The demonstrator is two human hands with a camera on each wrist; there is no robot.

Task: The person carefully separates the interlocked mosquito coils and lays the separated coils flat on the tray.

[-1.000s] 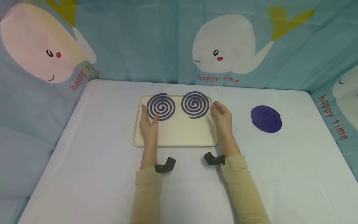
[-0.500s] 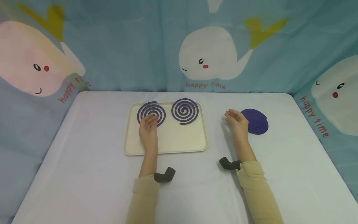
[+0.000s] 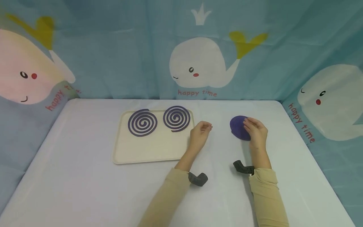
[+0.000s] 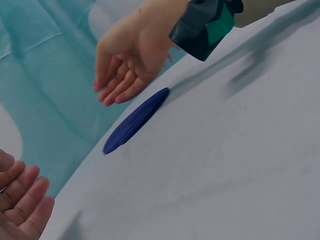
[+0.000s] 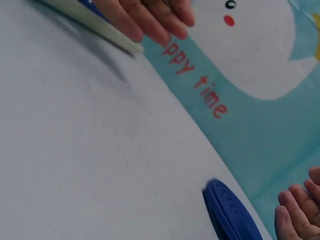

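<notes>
In the head view my right hand (image 3: 257, 134) hovers over the right side of a compact purple mosquito coil (image 3: 238, 127), which lies flat on the white table. The left wrist view shows that hand (image 4: 132, 57) above the coil (image 4: 136, 121), its fingers relaxed and apart from it. My left hand (image 3: 199, 136) hangs loosely curled by the tray's right edge, holding nothing. Two opened-out purple spiral coils, a left one (image 3: 142, 123) and a right one (image 3: 176, 118), lie along the far side of the cream tray (image 3: 147, 151).
A white cloth covers the table (image 3: 71, 176). Behind it and at both sides hangs a blue curtain (image 3: 127, 63) printed with whales. Each wrist carries a dark camera mount, one on the left (image 3: 198, 179) and one on the right (image 3: 243, 167).
Both hands have left the tray and moved right, the right one first, reaching the compact coil. The left hand followed to the tray's right edge. The head view has shifted right.
</notes>
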